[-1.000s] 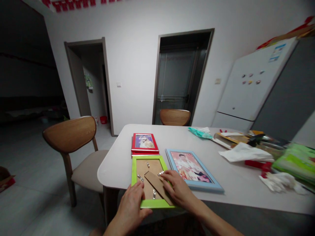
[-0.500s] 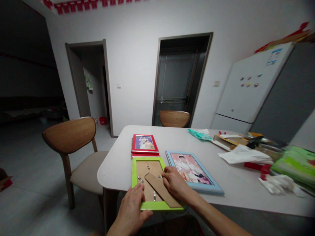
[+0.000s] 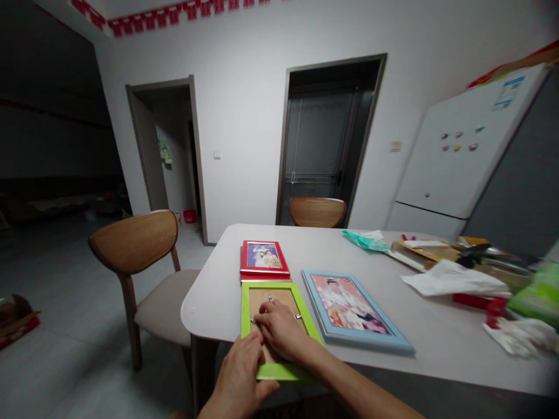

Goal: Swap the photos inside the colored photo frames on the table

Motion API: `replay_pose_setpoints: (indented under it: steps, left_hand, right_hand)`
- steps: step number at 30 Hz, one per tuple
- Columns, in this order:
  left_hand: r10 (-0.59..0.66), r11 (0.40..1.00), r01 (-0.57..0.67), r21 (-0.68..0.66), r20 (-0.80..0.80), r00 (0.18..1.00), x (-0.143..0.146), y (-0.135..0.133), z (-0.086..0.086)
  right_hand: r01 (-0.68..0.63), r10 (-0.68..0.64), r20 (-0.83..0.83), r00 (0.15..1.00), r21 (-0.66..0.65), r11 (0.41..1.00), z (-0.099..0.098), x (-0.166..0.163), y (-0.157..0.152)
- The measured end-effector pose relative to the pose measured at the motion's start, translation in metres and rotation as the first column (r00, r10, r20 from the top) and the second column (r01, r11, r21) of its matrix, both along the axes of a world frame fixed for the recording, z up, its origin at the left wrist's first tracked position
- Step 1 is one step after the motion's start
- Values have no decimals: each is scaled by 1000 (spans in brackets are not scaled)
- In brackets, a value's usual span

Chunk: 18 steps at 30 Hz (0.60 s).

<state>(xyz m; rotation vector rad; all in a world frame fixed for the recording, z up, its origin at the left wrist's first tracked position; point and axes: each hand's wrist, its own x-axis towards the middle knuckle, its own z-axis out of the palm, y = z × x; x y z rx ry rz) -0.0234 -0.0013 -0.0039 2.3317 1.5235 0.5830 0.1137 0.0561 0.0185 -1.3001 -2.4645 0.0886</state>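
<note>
A lime-green picture frame (image 3: pixel 279 326) is lying face down at the near edge of the white table (image 3: pixel 213 297), its brown backing board (image 3: pixel 273 299) facing up and small metal clips (image 3: pixel 299 317) showing along the inner border. It is sitting just below a red-framed photo (image 3: pixel 264 258), the two nearly touching, and just beside a larger blue-framed photo (image 3: pixel 351 308) on its right. The person's right hand (image 3: pixel 282 331) is lying palm down across the middle of the backing board, fingers spread a little and pressing flat, the forearm running in from the lower right corner of the view. The left hand (image 3: pixel 240 372) is resting at the frame's near left corner, fingers curled over the green border and reaching toward the board, the thumb pointing off to the right along the bottom edge; neither hand is lifting anything clear of the table, and both are simply bearing down on the frame. A wooden chair (image 3: pixel 140 250) is standing at the table's left side, another chair back (image 3: pixel 317 211) is showing at the far end, and loose papers (image 3: pixel 454 279) and packets are lying scattered over the right part of the tabletop, well apart from the frame.
</note>
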Motion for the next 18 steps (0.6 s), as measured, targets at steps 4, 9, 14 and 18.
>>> replay_pose_setpoints:
  steps: [4,9,14,18]
  left_hand:
    - [-16,1000,15,7,44,999,-1,0,1]
    - [-14,1000,14,-2,61,998,-2,0,-1]
    - [-14,1000,15,-26,45,999,-4,3,-6]
    - [-20,998,22,-57,36,999,-4,4,-5]
  right_hand:
    - [-35,34,89,995,14,999,1,1,-2]
    - [-82,78,153,985,20,996,1,2,-6]
    - [-3,3,-77,997,6,1000,-4,14,13]
    - [177,-182,-142,973,-51,983,-4,30,41]
